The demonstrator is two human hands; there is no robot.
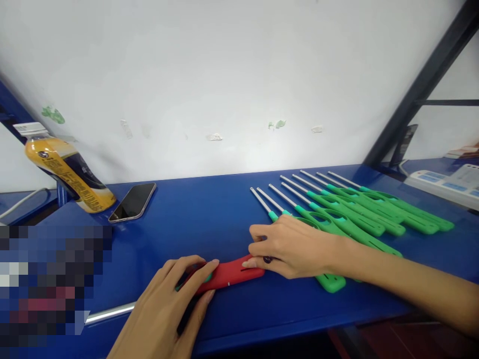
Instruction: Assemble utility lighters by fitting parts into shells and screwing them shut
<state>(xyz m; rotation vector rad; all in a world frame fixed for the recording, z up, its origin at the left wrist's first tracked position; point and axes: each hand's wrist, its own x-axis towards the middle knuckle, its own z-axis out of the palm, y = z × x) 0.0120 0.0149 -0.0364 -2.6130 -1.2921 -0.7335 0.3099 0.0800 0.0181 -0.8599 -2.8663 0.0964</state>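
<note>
A red long-nosed lighter [235,271] lies along the blue table near its front edge, its metal tube pointing left. My left hand [168,299] is closed round its trigger end, and the fingers hide most of the teal part there. My right hand [288,247] grips the handle's right end, with the thumb on the slotted face. A small dark round thing shows beneath its fingers; I cannot make out what it is. Behind and right of this hand lie several green long-nosed lighters [359,214] in a row, some partly covered by my right hand and forearm.
A yellow-labelled bottle [71,169] stands at the left rear, with a phone [133,202] lying beside it. A white power strip [445,187] is at the far right. A white wall [224,75] closes off the back of the blue table [187,209]. The lower left is pixelated.
</note>
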